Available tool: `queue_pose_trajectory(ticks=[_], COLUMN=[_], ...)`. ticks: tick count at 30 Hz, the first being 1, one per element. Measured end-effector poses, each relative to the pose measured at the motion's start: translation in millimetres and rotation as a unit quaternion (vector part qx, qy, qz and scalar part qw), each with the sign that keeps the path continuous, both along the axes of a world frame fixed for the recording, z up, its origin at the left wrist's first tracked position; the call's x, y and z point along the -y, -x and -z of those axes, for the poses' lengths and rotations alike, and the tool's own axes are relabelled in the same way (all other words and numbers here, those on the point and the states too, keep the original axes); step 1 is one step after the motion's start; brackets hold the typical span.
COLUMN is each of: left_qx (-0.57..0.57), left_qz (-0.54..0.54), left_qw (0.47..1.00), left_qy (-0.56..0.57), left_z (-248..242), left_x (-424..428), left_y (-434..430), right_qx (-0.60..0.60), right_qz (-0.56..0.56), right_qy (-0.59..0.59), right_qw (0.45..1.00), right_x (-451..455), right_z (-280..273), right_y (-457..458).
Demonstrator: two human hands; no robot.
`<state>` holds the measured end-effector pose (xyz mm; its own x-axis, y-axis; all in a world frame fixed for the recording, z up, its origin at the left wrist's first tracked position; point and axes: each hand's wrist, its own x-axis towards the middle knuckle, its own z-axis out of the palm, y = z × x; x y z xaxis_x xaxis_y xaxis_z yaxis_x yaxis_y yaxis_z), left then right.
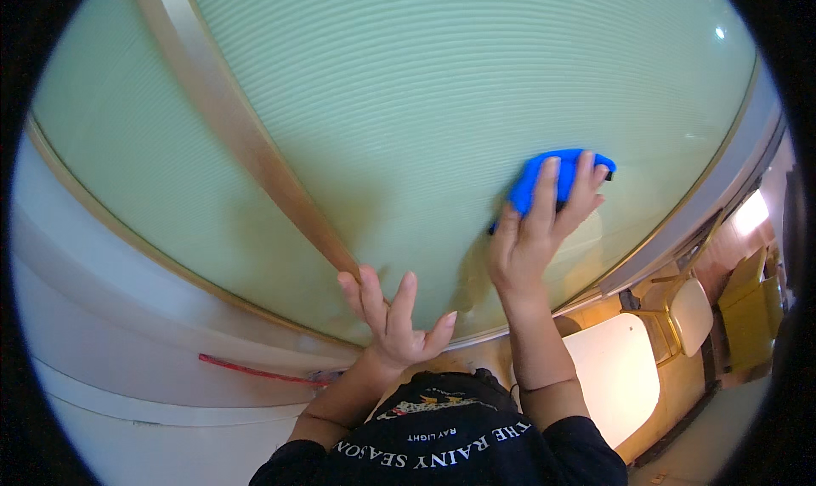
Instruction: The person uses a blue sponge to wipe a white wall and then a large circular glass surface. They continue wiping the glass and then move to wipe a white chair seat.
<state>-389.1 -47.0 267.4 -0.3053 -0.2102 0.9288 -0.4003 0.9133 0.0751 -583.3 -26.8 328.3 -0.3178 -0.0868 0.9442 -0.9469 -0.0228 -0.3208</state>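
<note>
My right hand (532,237) presses a bunched blue cloth (570,170) with dark edges against a pale green ribbed glass panel (459,116). Its fingers are spread over the cloth, and part of the cloth is hidden beneath them. Lower and to the left, my left hand (398,333) holds nothing and has its fingers apart. Its fingertips are at the lower end of a wood-toned frame bar (255,142); whether they touch it I cannot tell. The bar runs up to the left between two ribbed panes.
A white table (612,365) stands at the lower right, near a gold-framed chair (690,317) with a pale seat. Beyond are yellow-green furnishings (752,314). On the left, a thin red stick-like object (255,370) is beside a white wall (159,346).
</note>
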Motion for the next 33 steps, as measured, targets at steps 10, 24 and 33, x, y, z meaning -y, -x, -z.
queue_pose_trajectory(ticks=[10,24,33], left_qx=[0.003,0.096,0.157], left_qz=[0.017,-0.006,-0.025], left_qw=[1.0,0.995,0.987], left_qy=[0.002,0.017,0.011], left_z=[7,23,38], left_x=[6,9,6], left_y=[-4,-11,0], right_qx=[-0.18,0.046,-0.094], right_qz=[-0.022,-0.005,-0.051], right_qy=[-0.025,-0.006,-0.014], right_qw=[0.983,0.999,0.994], right_x=[27,4,25], right_z=[59,87,157], right_y=[-89,-39,-88])
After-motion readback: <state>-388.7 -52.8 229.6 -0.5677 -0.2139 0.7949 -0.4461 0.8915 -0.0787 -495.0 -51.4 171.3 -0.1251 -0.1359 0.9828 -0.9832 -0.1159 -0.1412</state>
